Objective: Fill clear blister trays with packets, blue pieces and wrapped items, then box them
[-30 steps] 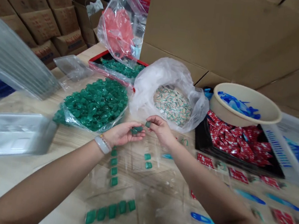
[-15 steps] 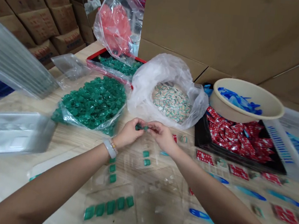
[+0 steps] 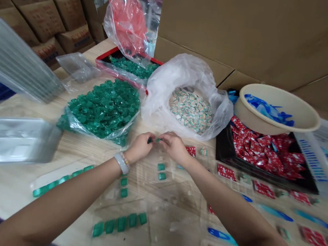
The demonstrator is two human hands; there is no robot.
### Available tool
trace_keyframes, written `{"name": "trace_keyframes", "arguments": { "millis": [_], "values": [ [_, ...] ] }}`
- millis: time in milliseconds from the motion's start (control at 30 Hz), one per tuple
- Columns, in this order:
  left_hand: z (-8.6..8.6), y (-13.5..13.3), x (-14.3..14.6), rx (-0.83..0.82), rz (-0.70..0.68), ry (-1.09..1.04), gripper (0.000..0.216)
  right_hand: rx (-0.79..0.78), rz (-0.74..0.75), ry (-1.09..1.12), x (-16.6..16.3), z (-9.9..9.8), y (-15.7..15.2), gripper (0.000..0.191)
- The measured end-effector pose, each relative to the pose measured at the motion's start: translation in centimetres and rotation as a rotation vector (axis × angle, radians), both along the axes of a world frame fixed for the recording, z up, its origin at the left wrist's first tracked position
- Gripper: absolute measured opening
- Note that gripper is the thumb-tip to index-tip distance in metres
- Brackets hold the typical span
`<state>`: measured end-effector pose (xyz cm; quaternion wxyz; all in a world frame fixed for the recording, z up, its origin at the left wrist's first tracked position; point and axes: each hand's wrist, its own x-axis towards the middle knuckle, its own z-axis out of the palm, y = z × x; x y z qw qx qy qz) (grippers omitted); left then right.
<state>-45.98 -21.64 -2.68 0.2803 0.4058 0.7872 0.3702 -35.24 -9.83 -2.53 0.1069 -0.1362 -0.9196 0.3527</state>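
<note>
My left hand (image 3: 140,147) and my right hand (image 3: 174,146) meet above the table, both closed on small green wrapped candies (image 3: 153,140) pinched between their fingertips. Right behind them lies an open clear bag of green candies (image 3: 106,108). Below the hands, clear plastic trays (image 3: 156,186) lie flat on the table with single green candies (image 3: 161,171) and rows of green candies (image 3: 120,223) set in their pockets. A pale band is on my left wrist.
A white bag of pale mixed candies (image 3: 191,110) sits behind my right hand. A black tray of red packets (image 3: 268,151) and a beige bowl (image 3: 276,111) stand at the right. Stacked clear trays (image 3: 18,65) lie at left. Cardboard boxes (image 3: 252,34) wall the back.
My left hand, open with candies in its palm a second ago, has closed. Both hands have come together fingertip to fingertip on the green candies.
</note>
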Motion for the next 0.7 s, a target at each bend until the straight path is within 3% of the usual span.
{"name": "trace_keyframes", "arguments": {
  "millis": [167,333,467,567,700],
  "values": [
    [-0.4,0.1,0.8,-0.007,-0.057,0.076,0.022,0.004,0.09,-0.026,0.2,0.2,-0.5,0.019],
    [-0.3,0.2,1.0,-0.012,-0.062,0.097,0.019,0.027,0.063,-0.067,0.2,0.0,-0.4,0.017],
    [-0.2,0.2,1.0,-0.045,-0.047,0.101,0.024,-0.23,-0.118,-0.121,-0.1,-0.6,0.5,0.014],
    [-0.2,0.1,1.0,-0.051,-0.052,0.098,0.023,-0.402,-0.144,-0.13,-0.1,-0.9,1.2,0.011],
    [-0.3,0.1,0.9,-0.039,-0.057,0.088,0.024,-0.288,-0.079,-0.112,0.1,-0.6,1.2,0.014]
  ]
}}
